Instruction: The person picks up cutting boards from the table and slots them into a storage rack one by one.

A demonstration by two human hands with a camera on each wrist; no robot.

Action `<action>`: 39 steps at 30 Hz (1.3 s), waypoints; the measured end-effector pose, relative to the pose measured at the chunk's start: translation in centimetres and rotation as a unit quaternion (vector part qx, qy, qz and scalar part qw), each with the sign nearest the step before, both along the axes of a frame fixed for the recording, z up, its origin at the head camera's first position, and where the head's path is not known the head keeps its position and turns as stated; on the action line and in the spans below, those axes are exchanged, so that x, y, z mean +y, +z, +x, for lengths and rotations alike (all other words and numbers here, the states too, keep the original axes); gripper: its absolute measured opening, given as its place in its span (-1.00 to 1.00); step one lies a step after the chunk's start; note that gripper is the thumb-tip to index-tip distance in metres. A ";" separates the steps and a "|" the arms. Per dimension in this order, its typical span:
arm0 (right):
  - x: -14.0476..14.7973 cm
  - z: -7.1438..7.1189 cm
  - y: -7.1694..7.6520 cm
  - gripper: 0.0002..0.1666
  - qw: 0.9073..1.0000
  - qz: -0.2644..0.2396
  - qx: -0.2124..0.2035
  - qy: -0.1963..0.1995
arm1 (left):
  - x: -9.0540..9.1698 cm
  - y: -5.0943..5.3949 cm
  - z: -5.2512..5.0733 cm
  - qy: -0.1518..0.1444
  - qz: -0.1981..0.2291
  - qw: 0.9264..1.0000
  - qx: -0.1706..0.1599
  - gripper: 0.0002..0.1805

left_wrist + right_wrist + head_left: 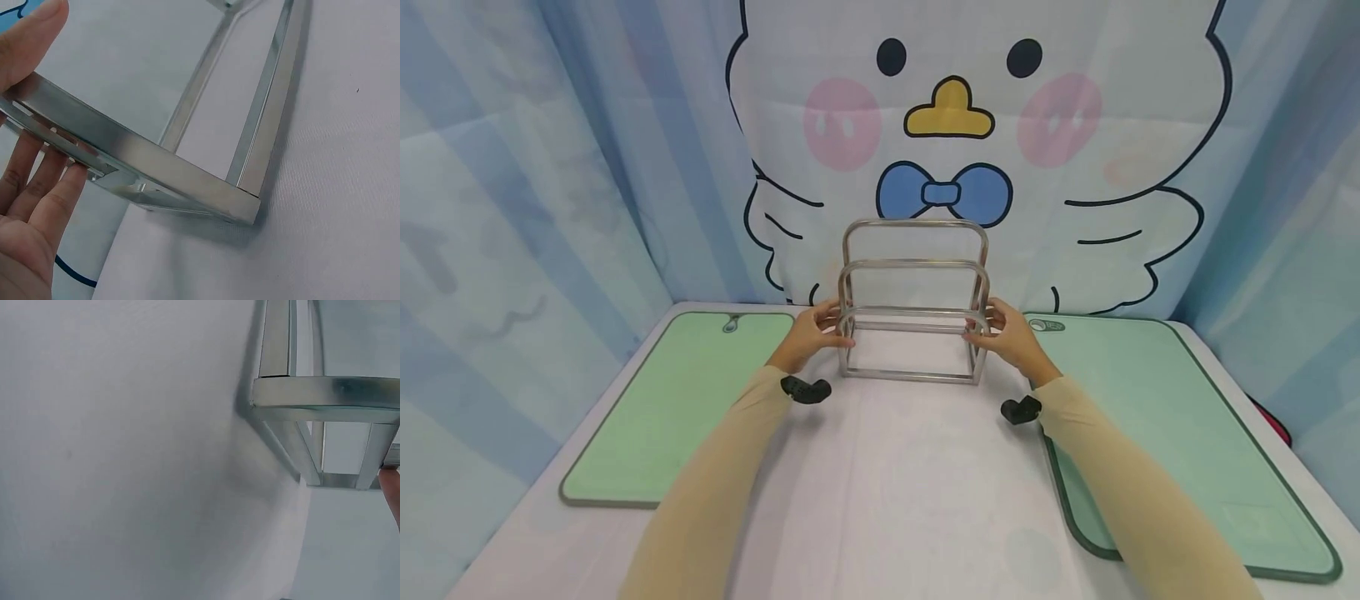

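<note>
A silver metal rack (pixel 913 264) with several rounded hoops stands upright at the back middle of the white table. My left hand (pixel 808 336) grips its left side. In the left wrist view, the thumb of that left hand (pixel 31 219) lies above a flat bar of the rack (pixel 134 150) and the fingers are beneath it. My right hand (pixel 1011 337) holds the opposite side, thumb toward the front. The right wrist view shows a lower corner of the rack (pixel 312 392) and one fingertip (pixel 392 487); the rest of that hand is out of frame.
A light green cutting board (pixel 685 408) lies on the left of the table (pixel 887 500), and a larger pale green board (pixel 1180 450) lies on the right, under my right forearm. A curtain (pixel 940 275) with a cartoon bird hangs right behind the rack.
</note>
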State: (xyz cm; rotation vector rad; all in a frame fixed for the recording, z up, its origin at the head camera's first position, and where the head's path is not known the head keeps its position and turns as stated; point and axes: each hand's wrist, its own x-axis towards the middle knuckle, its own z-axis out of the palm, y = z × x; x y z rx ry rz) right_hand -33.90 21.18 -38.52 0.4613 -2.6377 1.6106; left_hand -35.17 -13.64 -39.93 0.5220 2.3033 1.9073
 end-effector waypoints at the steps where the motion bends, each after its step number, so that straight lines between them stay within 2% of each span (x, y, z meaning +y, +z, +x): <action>1: 0.0 0.0 0.1 -0.24 1.000 0.001 0.002 -0.002 | 0.0 0.1 0.1 0.001 0.001 1.000 0.000 -0.15; 9: 0.0 0.3 0.6 -0.27 1.000 0.018 0.015 -0.009 | -0.1 0.4 0.7 -0.010 0.013 1.000 0.011 -0.16; 16: -0.2 1.0 -0.1 -0.30 1.000 0.017 0.014 -0.003 | -0.2 0.1 1.3 0.011 -0.012 1.000 0.002 -0.12; 25: -0.2 1.7 -0.1 -0.29 1.000 0.013 0.010 -0.007 | -0.1 0.2 2.2 0.027 -0.027 0.999 0.002 -0.16; 31: 0.1 2.2 0.1 -0.24 1.000 0.021 -0.004 -0.012 | 0.0 0.0 2.5 0.025 -0.026 0.999 0.002 -0.15; 39: 0.1 3.0 0.1 -0.22 0.999 0.029 0.008 -0.016 | 0.0 -0.1 3.2 0.017 -0.018 1.000 0.000 -0.11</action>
